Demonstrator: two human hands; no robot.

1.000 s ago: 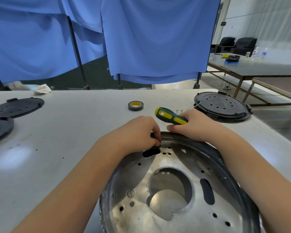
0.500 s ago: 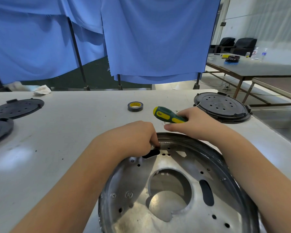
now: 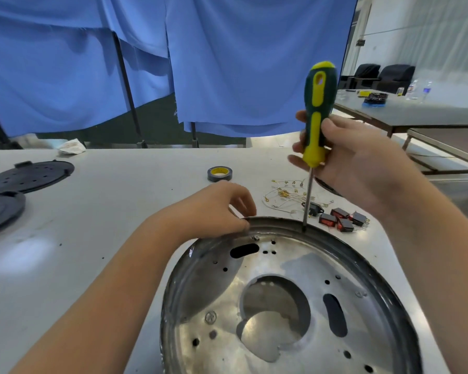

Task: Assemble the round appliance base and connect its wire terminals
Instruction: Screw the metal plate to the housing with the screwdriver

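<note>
Round metal base (image 3: 287, 300) lies on the white worktable (image 3: 92, 238), nearest the viewer, shallow dish shape, open side up, large central cut-out and two dark oblong slots visible. Right hand (image 3: 343, 163) grips the green-and-yellow screwdriver (image 3: 315, 125) by the lower handle, fingers curled round it; tool stands nearly upright, shaft pointing down, tip at the far rim of the base. Whether the tip sits on a screw cannot be told. Left hand (image 3: 216, 209) rests at the far-left rim of the base, fingers curled, thumb and forefinger pinching the rim edge just above a small screw hole.

Just beyond the rim: loose bundle of white wires with brass terminals (image 3: 287, 194); beside it to the right, a cluster of small rocker switches (image 3: 341, 220), red and black. Roll of tape (image 3: 219, 173), dark with yellow core, farther back on the table. Two black perforated round plates (image 3: 25, 176) at the left edge, overlapping. Blue curtain (image 3: 227, 63) hangs behind the table.
</note>
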